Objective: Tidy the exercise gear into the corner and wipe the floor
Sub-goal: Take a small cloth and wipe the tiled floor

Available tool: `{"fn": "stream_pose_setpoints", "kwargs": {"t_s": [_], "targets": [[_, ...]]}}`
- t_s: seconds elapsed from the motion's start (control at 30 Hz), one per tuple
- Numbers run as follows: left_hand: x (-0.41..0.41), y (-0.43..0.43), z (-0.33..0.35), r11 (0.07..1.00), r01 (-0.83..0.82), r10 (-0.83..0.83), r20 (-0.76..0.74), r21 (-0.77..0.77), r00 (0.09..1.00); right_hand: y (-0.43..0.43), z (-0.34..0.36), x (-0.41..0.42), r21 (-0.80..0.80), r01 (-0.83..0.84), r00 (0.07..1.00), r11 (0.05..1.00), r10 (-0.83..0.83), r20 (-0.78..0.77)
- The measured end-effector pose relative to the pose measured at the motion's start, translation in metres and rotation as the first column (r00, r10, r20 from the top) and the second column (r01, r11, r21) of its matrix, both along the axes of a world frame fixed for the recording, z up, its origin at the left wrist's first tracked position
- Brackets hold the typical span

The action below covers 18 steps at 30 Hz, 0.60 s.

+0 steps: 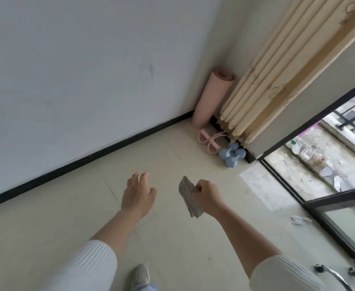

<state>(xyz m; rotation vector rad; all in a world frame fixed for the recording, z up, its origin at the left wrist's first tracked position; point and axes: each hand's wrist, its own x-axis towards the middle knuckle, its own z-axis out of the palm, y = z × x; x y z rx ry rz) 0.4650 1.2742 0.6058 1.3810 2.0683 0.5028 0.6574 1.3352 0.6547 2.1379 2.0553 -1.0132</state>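
A rolled pink yoga mat (pixel 212 97) stands upright in the corner against the wall. On the floor beside it lies a pink pedal resistance band (pixel 209 139), and two light blue dumbbells (pixel 232 154) rest next to the skirting. My right hand (pixel 207 193) is closed on a folded grey cloth (pixel 188 196), held in the air above the cream floor (pixel 172 238). My left hand (pixel 137 193) is stretched forward with fingers spread and holds nothing. Both hands are well short of the gear.
A beige pleated curtain (pixel 277 76) hangs down to the corner. A black-framed glass door (pixel 319 185) runs along the right. A crumpled white scrap (pixel 299 219) lies near its frame. A chrome handle (pixel 336 276) shows at the lower right, and my shoe (pixel 141 274) at the bottom.
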Motion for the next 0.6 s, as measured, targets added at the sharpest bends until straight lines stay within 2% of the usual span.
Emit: {"fn": "stream_pose_setpoints", "kwargs": {"t_s": [0.3,0.43,0.6], "targets": [[0.005,0.076,-0.100,0.974,-0.209,0.210,0.003,-0.081,0.978,0.125,-0.109,-0.014,-0.136,-0.126,0.992,0.983,0.124,-0.018],[0.017,0.099,-0.195,0.940,-0.316,0.314,-0.041,-0.129,0.949,0.167,-0.211,-0.023,-0.156,-0.192,0.980,0.969,0.182,-0.076],[0.034,0.110,-0.345,0.892,-0.409,0.402,-0.075,-0.193,0.912,0.206,-0.357,-0.032,-0.121,-0.315,0.946,0.941,0.301,-0.119]]}}
